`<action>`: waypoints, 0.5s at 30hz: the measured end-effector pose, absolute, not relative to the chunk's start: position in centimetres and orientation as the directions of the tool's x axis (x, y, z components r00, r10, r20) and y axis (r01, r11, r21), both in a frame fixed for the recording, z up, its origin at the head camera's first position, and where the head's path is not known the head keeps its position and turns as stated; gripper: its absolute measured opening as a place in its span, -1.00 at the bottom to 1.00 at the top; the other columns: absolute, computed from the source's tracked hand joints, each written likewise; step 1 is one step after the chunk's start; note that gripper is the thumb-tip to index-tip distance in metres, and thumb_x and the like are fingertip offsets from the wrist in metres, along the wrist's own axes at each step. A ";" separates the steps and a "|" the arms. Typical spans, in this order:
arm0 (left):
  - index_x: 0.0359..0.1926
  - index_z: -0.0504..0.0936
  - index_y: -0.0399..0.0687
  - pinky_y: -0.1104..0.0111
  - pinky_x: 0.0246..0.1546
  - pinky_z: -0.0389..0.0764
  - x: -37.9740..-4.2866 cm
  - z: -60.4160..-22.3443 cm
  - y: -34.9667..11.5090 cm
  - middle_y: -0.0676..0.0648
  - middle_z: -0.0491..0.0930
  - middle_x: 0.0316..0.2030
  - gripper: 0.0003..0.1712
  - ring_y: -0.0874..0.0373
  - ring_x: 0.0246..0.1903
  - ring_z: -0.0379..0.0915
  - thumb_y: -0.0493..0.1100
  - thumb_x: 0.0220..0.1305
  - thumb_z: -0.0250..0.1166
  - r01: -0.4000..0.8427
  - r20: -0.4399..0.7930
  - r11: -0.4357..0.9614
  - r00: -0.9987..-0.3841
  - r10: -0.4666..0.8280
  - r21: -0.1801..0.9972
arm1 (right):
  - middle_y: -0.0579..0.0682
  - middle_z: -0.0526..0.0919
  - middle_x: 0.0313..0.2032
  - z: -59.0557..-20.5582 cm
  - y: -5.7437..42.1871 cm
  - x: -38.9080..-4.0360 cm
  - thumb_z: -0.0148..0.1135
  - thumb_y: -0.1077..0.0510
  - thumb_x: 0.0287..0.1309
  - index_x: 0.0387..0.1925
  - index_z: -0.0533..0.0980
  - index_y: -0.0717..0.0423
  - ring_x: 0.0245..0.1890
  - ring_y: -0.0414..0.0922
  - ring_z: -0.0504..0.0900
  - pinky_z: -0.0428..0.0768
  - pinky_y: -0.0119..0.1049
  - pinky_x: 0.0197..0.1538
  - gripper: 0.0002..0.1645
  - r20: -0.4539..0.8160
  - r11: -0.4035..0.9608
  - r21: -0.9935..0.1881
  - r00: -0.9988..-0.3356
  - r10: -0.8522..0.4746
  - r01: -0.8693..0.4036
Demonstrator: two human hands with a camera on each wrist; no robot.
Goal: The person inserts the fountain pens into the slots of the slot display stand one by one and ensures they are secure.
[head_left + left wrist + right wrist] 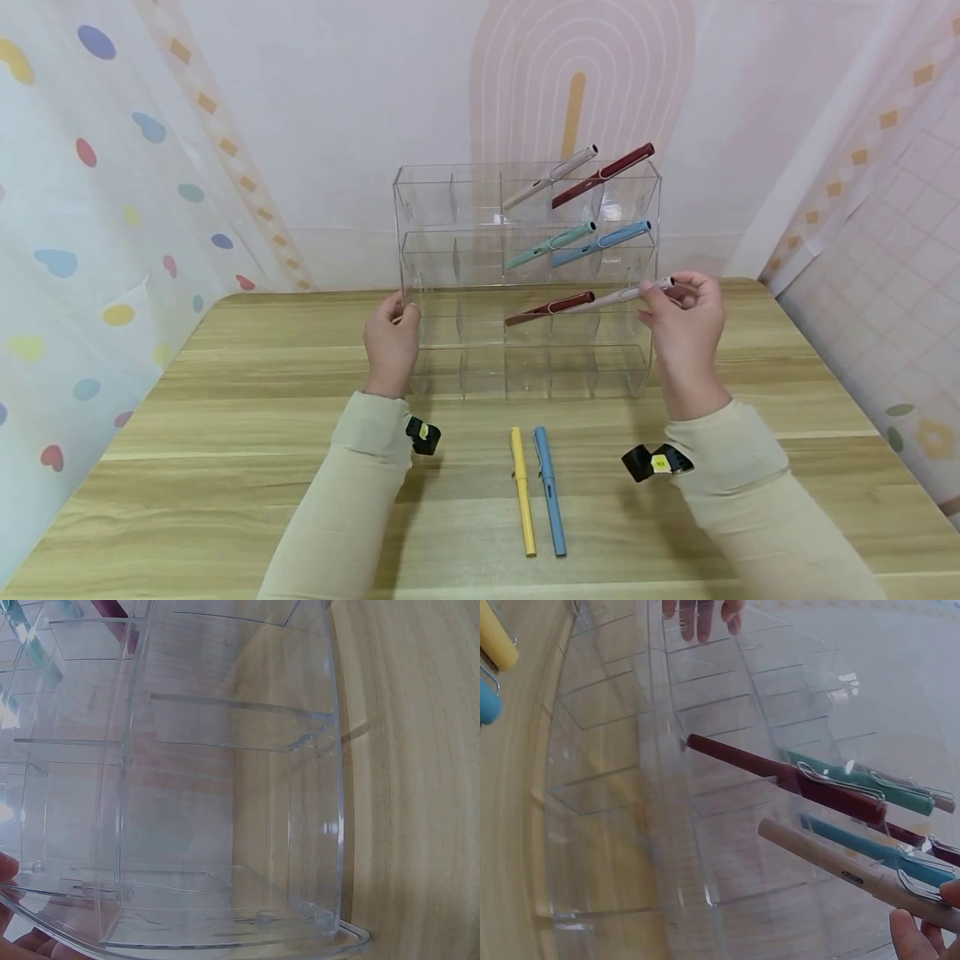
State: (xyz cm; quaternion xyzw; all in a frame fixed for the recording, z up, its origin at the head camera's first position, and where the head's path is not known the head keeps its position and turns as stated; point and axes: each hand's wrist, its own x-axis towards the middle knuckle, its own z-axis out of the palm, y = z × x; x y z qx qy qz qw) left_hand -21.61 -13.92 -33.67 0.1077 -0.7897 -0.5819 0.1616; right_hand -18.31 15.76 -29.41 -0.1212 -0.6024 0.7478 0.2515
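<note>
A clear acrylic pen rack (480, 329) with tiered compartments stands upright on the table. At its left side, my left hand (392, 343) holds the side panel between thumb and fingers; fingers (46, 946) show through the plastic in the left wrist view. My right hand (686, 329) pinches the clip end of a pale pink pen (821, 857), whose other end slants into the third tier. Next to that pen leans a dark red pen (551, 308). A green pen (551, 244) and a blue pen (602, 243) lean in the tier above.
The top tier holds another pale pink pen (551, 177) and another dark red pen (603, 175). In front of the rack, a yellow pen (523, 492) and a blue pen (551, 492) lie on the wooden table (247, 467). A patterned curtain (337, 125) hangs behind.
</note>
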 end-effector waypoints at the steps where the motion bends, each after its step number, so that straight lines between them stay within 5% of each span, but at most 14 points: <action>1: 0.20 0.54 -0.12 0.18 -0.08 0.49 -21.6 -33.7 -13.9 -0.22 0.57 -0.02 -0.56 -0.02 0.06 0.47 -0.19 0.35 0.01 0.017 0.129 0.300 -0.925 -0.358 0.954 | -0.06 0.42 -0.38 -29.6 15.6 -18.4 0.25 0.39 0.13 -0.28 0.28 -0.02 -0.44 -0.31 0.58 0.60 -0.50 -0.40 -0.65 0.121 -0.157 -0.959 -0.844 0.523 -0.235; 15: 0.19 0.55 -0.13 0.14 -0.04 0.50 -21.7 -33.8 -14.0 -0.22 0.57 -0.02 -0.57 -0.04 0.08 0.47 -0.19 0.36 0.01 0.020 0.134 0.304 -0.923 -0.359 0.952 | -0.04 0.42 -0.34 -30.9 14.5 -18.8 0.23 0.41 0.14 -0.28 0.29 -0.02 -0.46 -0.29 0.54 0.60 -0.49 -0.40 -0.64 0.107 -0.173 -0.959 -0.853 0.510 -0.224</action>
